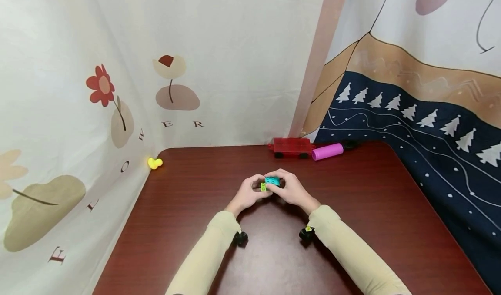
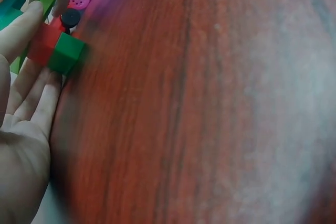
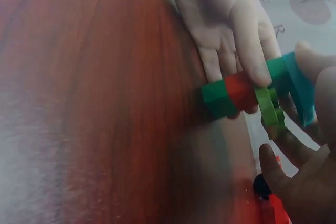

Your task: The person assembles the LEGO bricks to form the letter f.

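Both hands meet over the middle of the table around a short stack of toy building bricks. My left hand (image 1: 247,194) grips the stack between thumb and fingers. In the right wrist view the stack shows a dark green brick (image 3: 214,99) at one end, then a red brick (image 3: 239,91), a flat lime green brick (image 3: 268,107) and more green. At the other end is a teal brick (image 3: 301,91), which my right hand (image 1: 292,190) pinches. Fingers partly hide the joins, so whether the teal brick is fully seated cannot be told.
A red toy wagon (image 1: 292,146) with black wheels stands at the table's back edge. Right of it lies a pink-purple cylinder (image 1: 328,152) beside a black object (image 1: 349,144). A small yellow toy (image 1: 155,163) sits at the back left corner. Printed cloth hangs behind the table (image 1: 188,225).
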The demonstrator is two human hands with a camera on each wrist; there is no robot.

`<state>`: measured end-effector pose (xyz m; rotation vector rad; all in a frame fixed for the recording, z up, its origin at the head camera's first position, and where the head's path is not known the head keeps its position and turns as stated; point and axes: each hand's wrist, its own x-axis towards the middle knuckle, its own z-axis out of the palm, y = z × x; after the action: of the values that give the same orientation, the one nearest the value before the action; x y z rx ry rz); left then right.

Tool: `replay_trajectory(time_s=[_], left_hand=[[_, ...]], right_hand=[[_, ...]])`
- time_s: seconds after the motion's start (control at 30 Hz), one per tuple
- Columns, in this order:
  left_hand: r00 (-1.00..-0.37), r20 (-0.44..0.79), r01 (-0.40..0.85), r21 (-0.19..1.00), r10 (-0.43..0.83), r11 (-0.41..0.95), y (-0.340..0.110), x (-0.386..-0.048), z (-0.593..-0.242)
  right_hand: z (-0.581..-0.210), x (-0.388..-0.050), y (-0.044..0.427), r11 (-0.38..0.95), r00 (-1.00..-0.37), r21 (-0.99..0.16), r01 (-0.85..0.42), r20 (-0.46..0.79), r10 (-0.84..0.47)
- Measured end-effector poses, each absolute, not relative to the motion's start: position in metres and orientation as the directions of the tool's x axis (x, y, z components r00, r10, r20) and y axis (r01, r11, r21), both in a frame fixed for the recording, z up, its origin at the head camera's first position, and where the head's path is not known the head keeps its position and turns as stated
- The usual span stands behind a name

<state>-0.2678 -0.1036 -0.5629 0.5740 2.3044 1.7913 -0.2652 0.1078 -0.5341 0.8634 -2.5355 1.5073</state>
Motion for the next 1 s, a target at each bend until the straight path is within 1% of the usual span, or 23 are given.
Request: replay_trajectory(time_s=[0.1, 0.17, 0.27, 0.37, 0.57, 0.77, 1.0], left_hand=[[-0.903, 0.103, 0.221, 0.944, 0.418, 0.244, -0.105, -0.268, -0.561], [-0.894, 0.095, 0.245, 0.923, 0.438, 0.298, -0.106, -0.268, -0.56], [-0.881, 0.084, 0.279, 0.886, 0.466, 0.369, -0.105, -0.268, -0.56], [-0.884, 0.09, 0.301, 0.861, 0.459, 0.41, -0.103, -0.268, -0.561], [-0.9, 0.12, 0.278, 0.899, 0.419, 0.339, -0.098, -0.268, -0.558], [-0.904, 0.089, 0.22, 0.935, 0.419, 0.276, -0.096, -0.268, -0.552], [-0.893, 0.041, 0.181, 0.945, 0.448, 0.274, -0.099, -0.265, -0.549]], right_hand=[[-0.534, -0.264, 0.107, 0.398, -0.83, -0.755, -0.521, 0.338, -0.444], [-0.533, -0.265, 0.107, 0.408, -0.829, -0.747, -0.525, 0.339, -0.446], [-0.53, -0.265, 0.109, 0.415, -0.845, -0.762, -0.497, 0.316, -0.431], [-0.526, -0.267, 0.112, 0.414, -0.864, -0.787, -0.458, 0.284, -0.416], [-0.518, -0.271, 0.116, 0.383, -0.883, -0.819, -0.428, 0.287, -0.373], [-0.516, -0.27, 0.118, 0.322, -0.892, -0.86, -0.397, 0.278, -0.357], [-0.52, -0.274, 0.121, 0.379, -0.909, -0.855, -0.353, 0.217, -0.357]])
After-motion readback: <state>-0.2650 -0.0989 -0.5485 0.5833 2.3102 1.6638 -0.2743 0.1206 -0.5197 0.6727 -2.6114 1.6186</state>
